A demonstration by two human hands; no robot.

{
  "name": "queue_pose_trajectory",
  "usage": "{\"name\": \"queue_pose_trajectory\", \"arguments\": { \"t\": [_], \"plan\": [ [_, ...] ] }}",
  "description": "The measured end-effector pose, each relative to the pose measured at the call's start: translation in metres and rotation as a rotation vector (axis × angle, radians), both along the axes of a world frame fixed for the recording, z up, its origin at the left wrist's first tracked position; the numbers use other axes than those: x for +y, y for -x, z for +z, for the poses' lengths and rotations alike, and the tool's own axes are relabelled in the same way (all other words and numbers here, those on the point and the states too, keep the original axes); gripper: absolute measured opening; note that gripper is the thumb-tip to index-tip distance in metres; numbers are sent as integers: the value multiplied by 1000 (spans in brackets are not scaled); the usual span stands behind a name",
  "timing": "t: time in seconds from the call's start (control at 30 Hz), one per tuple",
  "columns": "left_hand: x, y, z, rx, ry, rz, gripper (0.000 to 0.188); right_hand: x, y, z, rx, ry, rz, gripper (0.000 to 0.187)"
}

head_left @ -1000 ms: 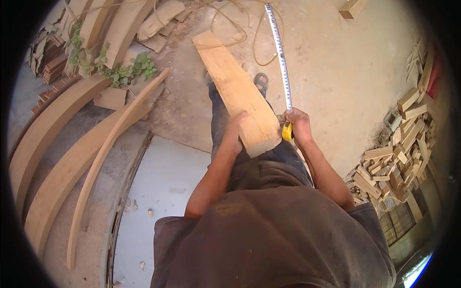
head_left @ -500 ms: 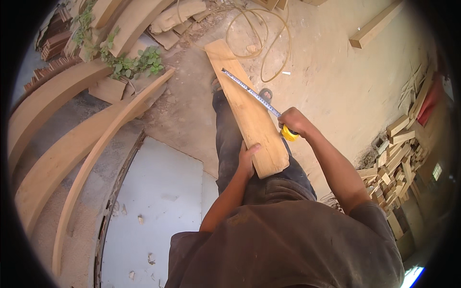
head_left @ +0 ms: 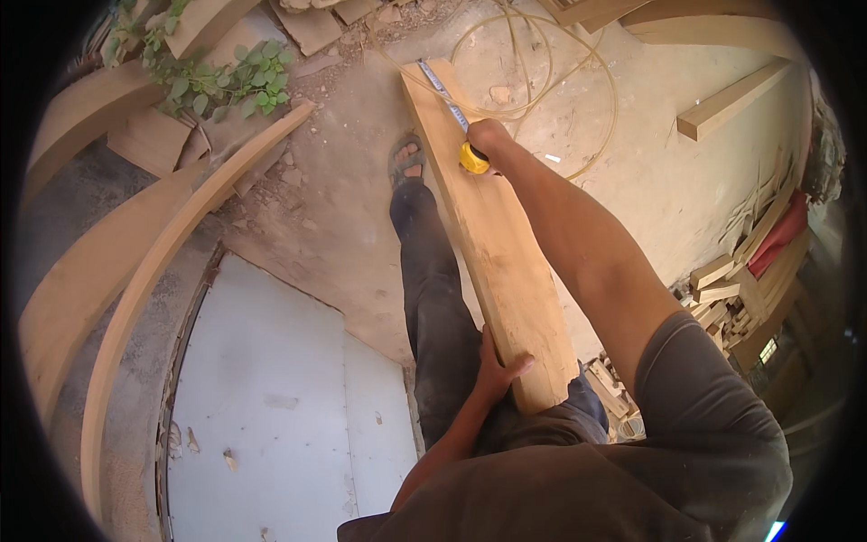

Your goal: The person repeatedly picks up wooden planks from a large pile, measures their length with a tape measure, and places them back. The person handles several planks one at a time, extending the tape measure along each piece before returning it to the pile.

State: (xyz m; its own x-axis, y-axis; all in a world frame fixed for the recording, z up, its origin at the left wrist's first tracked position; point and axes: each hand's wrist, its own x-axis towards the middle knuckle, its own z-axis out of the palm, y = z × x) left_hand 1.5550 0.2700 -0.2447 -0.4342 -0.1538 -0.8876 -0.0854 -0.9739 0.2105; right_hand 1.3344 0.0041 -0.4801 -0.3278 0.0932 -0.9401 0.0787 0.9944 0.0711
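Note:
A long wooden plank [head_left: 492, 230] stretches from my lap away from me, its near end close to my waist. My left hand [head_left: 498, 369] grips its left edge near that end, the thumb lying on the upper face. In my right hand [head_left: 490, 140] is a yellow tape measure [head_left: 472, 158], held above the far part of the plank. From its case the blade [head_left: 442, 88] runs out along the plank to the far end. Part of the case is hidden by my fingers.
Curved wooden beams [head_left: 158, 262] stand at the left beside a pale flat panel [head_left: 271, 397]. Green leaves [head_left: 230, 83] lie at the upper left. A coiled hose [head_left: 607, 117] rests on the floor beyond the plank. A squared timber [head_left: 731, 99] and stacked offcuts [head_left: 718, 280] are to the right.
My right hand has moved forward along the plank with the tape measure, and less blade is showing. The plank's far end has swung to the right. My left hand still grips the plank.

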Motion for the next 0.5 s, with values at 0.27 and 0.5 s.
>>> {"name": "queue_pose_trajectory", "arguments": {
  "t": [0.27,0.5],
  "plan": [
    [16,7,-2,-39,-9,57,100,88,-12,80,33,90,-45,24],
    [-2,26,9,23,-152,201,93,227,-15,348,-188,9,-291,29]
  ]
}}
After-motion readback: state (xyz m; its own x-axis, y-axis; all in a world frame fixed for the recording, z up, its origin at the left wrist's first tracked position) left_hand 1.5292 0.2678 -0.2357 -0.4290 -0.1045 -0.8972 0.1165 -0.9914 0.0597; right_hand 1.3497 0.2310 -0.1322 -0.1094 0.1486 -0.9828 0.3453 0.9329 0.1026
